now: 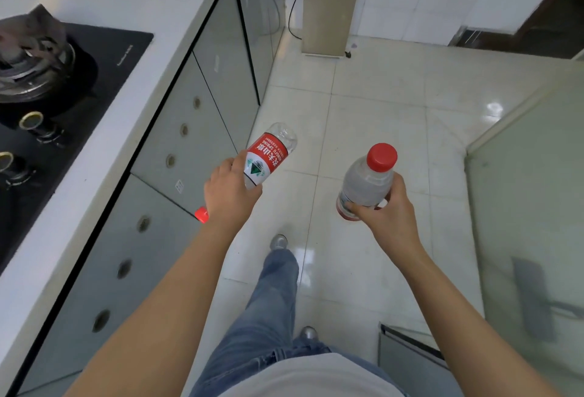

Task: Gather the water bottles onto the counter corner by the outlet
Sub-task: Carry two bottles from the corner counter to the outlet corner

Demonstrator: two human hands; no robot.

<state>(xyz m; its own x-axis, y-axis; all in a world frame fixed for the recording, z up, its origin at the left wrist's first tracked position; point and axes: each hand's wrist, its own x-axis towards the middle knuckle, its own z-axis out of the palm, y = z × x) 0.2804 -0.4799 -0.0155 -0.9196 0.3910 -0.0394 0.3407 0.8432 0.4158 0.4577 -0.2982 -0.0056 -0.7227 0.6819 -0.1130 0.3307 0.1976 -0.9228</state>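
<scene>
Clear plastic fills both sets of fingers: the left hand wraps a bottle lying slantwise, cap toward the counter just left; the right hand clasps an upright bottle, farther away over the floor.

Bare forearms, no sleeves in view — faded blue jeans, a pale grey shirt (hem only), silvery-grey shoes.

Red-capped clear bottles, red-white labels; black stove, white counter.
</scene>
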